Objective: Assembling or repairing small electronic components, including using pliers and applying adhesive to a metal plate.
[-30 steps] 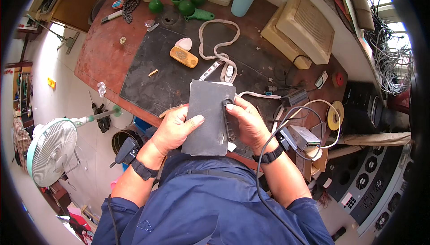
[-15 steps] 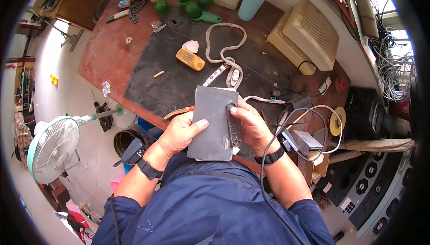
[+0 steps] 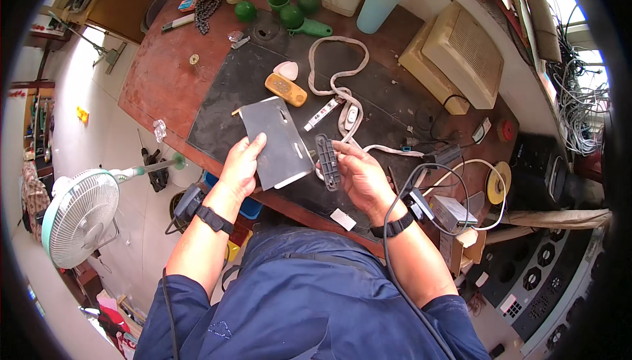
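My left hand (image 3: 241,166) grips the lower left edge of a dark grey flat panel (image 3: 273,146), thumb on its face. Slots show along the panel's right side, and it is tilted over the desk. Between the fingers of my right hand (image 3: 363,177) is a black ribbed plastic strip (image 3: 327,162), held upright with its hollow side facing up. The strip and the panel are apart. Beyond them lie a white printed tube (image 3: 320,115), a pale cord with a white switch (image 3: 351,117) and an orange-yellow oval case (image 3: 286,90).
The red-brown desk (image 3: 153,86) carries a black mat (image 3: 224,106). Green cups (image 3: 278,0), a light blue tumbler (image 3: 382,3) and a beige box-shaped device (image 3: 463,54) stand at the back. Right of my hand are cables and a small metal box (image 3: 454,210). A fan (image 3: 82,221) stands left.
The black plastic strip, earlier against the panel, has come away in my right hand. My left hand has moved the panel left and away from my body, turning it. A small white piece now shows at the desk edge.
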The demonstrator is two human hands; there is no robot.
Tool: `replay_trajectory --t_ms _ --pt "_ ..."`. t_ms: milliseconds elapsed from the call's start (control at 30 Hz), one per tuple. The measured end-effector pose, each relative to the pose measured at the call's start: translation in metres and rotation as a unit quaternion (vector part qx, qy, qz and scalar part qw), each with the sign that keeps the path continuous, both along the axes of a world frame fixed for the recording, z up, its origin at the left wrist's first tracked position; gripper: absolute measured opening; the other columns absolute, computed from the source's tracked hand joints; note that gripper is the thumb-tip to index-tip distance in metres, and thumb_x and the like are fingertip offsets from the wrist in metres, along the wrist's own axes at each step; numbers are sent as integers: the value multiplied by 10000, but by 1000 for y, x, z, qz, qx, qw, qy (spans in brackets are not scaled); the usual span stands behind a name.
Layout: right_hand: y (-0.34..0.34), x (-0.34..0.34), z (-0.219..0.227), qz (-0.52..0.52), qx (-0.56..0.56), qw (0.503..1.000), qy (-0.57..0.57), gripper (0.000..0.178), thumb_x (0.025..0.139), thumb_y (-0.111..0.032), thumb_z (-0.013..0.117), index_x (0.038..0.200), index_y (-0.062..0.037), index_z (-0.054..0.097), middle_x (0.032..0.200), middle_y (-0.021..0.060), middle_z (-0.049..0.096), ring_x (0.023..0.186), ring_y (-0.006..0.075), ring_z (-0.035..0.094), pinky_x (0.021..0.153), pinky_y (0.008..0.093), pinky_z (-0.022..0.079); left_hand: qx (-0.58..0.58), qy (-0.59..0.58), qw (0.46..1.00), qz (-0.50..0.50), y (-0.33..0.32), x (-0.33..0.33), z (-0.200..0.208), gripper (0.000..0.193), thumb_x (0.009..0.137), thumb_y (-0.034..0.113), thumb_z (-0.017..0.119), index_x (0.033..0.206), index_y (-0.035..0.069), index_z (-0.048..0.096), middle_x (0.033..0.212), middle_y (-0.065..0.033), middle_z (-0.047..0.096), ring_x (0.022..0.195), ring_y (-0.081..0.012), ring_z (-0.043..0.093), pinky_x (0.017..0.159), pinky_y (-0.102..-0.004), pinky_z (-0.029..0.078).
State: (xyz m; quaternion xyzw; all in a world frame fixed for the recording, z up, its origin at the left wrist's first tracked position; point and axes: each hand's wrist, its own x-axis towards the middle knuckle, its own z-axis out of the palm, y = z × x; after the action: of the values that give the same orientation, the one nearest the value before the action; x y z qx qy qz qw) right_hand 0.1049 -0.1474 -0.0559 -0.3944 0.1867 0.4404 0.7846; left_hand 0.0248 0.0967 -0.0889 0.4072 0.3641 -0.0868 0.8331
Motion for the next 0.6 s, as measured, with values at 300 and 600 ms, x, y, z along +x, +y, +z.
replay_trajectory --t_ms 300,600 --pt "-28 -10 -32 18 -243 935 -259 259 981 -102 552 1204 26 579 1051 93 695 966 120 641 842 257 503 195 117 973 26 -8 -17 5 294 982 131 568 1244 5 524 1030 -64 624 872 -154 635 700 -263 526" --pt "-60 -19 26 52 -96 974 -198 224 928 -105 679 1142 -50 643 879 31 659 757 112 645 648 231 495 48 19 995 -87 -51 -25 70 164 1003 130 546 1118 12 546 953 -121 669 749 -171 682 609 -243 544"
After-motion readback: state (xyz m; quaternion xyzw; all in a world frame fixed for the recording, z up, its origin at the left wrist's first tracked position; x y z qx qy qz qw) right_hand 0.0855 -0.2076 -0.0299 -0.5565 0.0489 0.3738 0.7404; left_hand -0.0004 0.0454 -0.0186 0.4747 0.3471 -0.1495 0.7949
